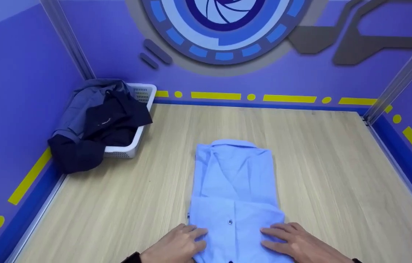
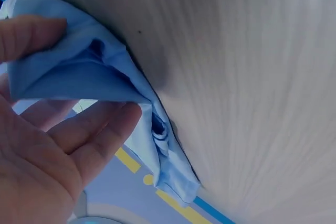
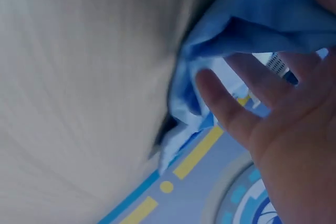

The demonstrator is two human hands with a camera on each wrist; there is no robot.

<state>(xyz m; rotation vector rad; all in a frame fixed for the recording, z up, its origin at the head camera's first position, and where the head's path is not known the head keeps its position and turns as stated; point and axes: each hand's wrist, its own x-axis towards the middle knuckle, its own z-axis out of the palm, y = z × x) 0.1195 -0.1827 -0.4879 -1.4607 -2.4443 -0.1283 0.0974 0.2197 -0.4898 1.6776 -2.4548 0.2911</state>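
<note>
A light blue button-up shirt (image 1: 235, 175) lies folded into a narrow rectangle on the wooden table, collar toward the far wall. Its lower part is folded up over the front, with a dark button (image 1: 230, 222) showing. My left hand (image 1: 178, 243) rests on the left edge of this folded part. On the opposite edge rests my right hand (image 1: 297, 243). Both wrist views show the fingers fairly straight against the cloth, in the left wrist view (image 2: 68, 140) with the thumb also touching it. Loose folds of the shirt (image 3: 252, 30) open along the side in the right wrist view.
A white plastic basket (image 1: 138, 144) stands in the far left corner. Dark clothes (image 1: 118, 113) and a grey-blue garment (image 1: 81, 106) are heaped in it and hang over its side. Blue-purple panels (image 1: 198, 84) wall the wooden table (image 1: 337, 175) at the back and both sides.
</note>
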